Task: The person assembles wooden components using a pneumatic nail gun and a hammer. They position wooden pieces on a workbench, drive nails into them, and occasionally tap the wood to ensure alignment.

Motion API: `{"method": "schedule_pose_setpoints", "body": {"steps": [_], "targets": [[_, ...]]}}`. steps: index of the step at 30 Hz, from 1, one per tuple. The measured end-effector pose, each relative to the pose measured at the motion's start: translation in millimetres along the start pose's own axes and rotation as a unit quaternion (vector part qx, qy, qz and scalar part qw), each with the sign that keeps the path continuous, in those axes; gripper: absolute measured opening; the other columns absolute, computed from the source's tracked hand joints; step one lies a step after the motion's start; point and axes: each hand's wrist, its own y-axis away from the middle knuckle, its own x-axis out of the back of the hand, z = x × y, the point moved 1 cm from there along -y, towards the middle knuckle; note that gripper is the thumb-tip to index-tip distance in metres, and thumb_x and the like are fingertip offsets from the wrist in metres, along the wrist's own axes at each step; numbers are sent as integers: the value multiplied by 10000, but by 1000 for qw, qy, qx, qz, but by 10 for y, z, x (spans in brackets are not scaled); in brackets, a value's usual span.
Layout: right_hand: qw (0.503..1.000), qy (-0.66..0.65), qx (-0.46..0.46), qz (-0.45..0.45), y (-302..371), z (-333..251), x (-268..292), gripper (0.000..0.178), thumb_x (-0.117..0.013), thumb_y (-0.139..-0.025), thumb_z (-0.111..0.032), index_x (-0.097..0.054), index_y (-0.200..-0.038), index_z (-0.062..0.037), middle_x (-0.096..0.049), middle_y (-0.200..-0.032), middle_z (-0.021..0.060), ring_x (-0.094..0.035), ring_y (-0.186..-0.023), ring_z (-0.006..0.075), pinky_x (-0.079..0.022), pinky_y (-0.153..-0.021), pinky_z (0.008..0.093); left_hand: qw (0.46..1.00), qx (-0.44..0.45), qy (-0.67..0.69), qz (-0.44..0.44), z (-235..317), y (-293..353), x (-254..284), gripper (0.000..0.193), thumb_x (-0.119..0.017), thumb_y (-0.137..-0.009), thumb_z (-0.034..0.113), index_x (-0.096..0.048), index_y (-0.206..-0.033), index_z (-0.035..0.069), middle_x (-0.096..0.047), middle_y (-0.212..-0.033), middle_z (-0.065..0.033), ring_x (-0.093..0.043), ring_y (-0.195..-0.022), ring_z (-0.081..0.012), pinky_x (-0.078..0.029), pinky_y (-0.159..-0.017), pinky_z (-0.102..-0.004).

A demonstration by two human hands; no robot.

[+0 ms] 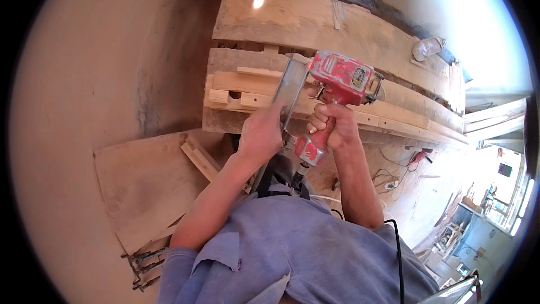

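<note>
A scuffed red pneumatic nail gun (336,76) is held up in front of me, over the near edge of a wooden workbench. My right hand (342,126) is wrapped round its handle. Its long grey magazine (292,87) runs along the gun's left side. Against the magazine's lower part is my left hand (261,134), fingers curled at it and partly hidden, slightly blurred at the tips. An air hose fitting (300,175) hangs from the base of the handle, close to my body.
On the wooden workbench (281,14) lie narrow wood strips (253,100) and a dusty clear container (427,49). A board (140,186) leans at left beside metal clamps (147,267). A red corded tool (419,159) and cables lie on the right, below the bench.
</note>
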Motion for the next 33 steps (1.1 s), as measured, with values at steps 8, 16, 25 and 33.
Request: {"method": "schedule_pose_setpoints", "body": {"steps": [8,16,25,33], "targets": [[999,-48,15,-7,6,84,170,161,-616,-830,-88,-530,-695,-72,-494,-611,59,-501,-563,202,-458,-635,410,972,49,178,148,-81,-356,-347,285,-519,-1000,70,-608,-1264,14,-714,-1055,-212,-689,-997,-354,-527,-847,-423],[995,-81,55,12,56,185,360,121,-603,-826,-75,-535,-727,-66,-483,-612,49,-487,-553,189,-454,-626,401,957,97,268,51,-367,-354,-297,211,-555,-1022,62,-662,-1186,-14,-728,-961,-50,-626,-790,-82,-510,-732,-244],[992,-102,72,25,-3,282,493,139,-624,-818,-81,-538,-711,-61,-492,-612,52,-501,-552,190,-454,-628,403,970,130,204,-23,-401,-437,-328,190,-618,-985,84,-691,-1133,-10,-707,-833,-62,-583,-624,-78,-493,-585,-256],[988,-132,79,31,5,311,538,144,-624,-824,-73,-533,-713,-65,-500,-611,54,-503,-548,185,-454,-625,395,993,-33,-101,-42,-154,-506,-308,312,-681,-860,163,-689,-1158,72,-712,-905,-198,-694,-818,-359,-532,-753,-435]]}}
